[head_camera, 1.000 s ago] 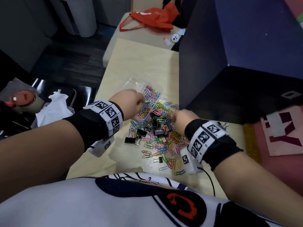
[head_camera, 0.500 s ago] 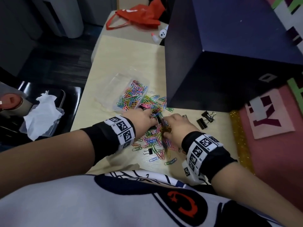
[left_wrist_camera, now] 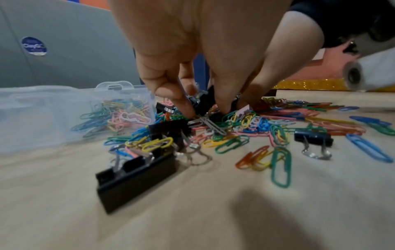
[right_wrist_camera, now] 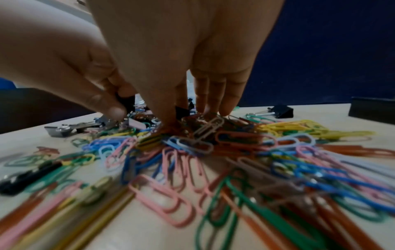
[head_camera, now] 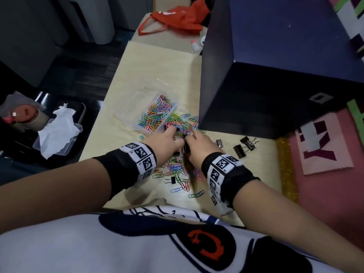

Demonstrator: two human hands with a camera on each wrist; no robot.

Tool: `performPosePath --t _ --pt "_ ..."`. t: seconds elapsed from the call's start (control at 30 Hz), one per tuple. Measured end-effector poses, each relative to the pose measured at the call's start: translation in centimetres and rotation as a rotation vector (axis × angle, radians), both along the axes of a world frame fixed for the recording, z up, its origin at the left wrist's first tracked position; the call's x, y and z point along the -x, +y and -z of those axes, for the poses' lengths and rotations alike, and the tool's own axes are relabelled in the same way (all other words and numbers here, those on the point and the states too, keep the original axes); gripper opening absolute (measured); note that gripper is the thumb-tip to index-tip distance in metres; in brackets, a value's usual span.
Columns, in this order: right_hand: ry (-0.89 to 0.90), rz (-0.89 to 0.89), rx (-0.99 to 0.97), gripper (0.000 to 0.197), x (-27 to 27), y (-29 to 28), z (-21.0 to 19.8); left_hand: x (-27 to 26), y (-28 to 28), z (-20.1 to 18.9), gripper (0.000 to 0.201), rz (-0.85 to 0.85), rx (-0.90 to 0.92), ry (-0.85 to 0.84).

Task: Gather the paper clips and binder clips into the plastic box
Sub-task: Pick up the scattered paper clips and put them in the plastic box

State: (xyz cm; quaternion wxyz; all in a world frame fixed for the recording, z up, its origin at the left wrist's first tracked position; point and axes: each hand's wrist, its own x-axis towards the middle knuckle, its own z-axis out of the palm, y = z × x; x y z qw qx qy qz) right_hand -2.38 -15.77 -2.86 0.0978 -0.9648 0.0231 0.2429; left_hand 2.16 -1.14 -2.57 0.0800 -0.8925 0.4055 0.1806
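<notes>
A clear plastic box (head_camera: 137,101) (left_wrist_camera: 42,115) lies open on the beige table (head_camera: 157,66), part filled with coloured paper clips (head_camera: 157,113). More paper clips (head_camera: 177,168) (right_wrist_camera: 213,152) and black binder clips (head_camera: 239,151) (left_wrist_camera: 136,177) are strewn in front of it. Both hands meet at the pile's far end, beside the box. My left hand (head_camera: 173,136) (left_wrist_camera: 203,108) pinches a black binder clip between thumb and fingers. My right hand (head_camera: 194,137) (right_wrist_camera: 186,118) pokes its straight fingers and thumb down into the pile.
A large dark blue box (head_camera: 275,75) stands right of the pile, close to the hands. An orange bag (head_camera: 177,18) and a glue bottle (head_camera: 195,46) lie at the far end. Left of the table sits a tray with tissue (head_camera: 57,131). A pink mat (head_camera: 325,154) lies right.
My left hand has come back from the box to the pile and taken a binder clip. The right hand has shifted slightly along the pile toward the box.
</notes>
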Motion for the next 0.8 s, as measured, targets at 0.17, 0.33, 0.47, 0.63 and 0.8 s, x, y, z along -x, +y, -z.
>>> performPosePath --t 0.17,0.33,0.47,0.63,0.8 --pt "-0.034 0.064 -0.025 0.034 0.2 -1.1 -0.3 0.2 -0.4 -1.0 0.034 -0.096 0.062 -0.010" --pt "-0.144 0.145 -0.092 0.031 0.4 -2.6 -1.2 -0.5 -1.3 -2.8 0.033 -0.193 0.189 -0.017" --pt "-0.171 0.176 -0.082 0.023 0.9 -3.6 -1.9 -1.1 -2.6 -4.1 0.030 -0.219 0.211 0.006" --pt "-0.131 0.098 -0.083 0.027 1.0 -3.9 -1.5 -1.4 -3.3 -4.3 0.029 -0.237 0.236 0.008" --pt "0.016 -0.021 -0.053 0.040 0.7 -2.9 -0.1 -1.0 -2.9 -3.8 0.021 -0.238 0.277 0.043"
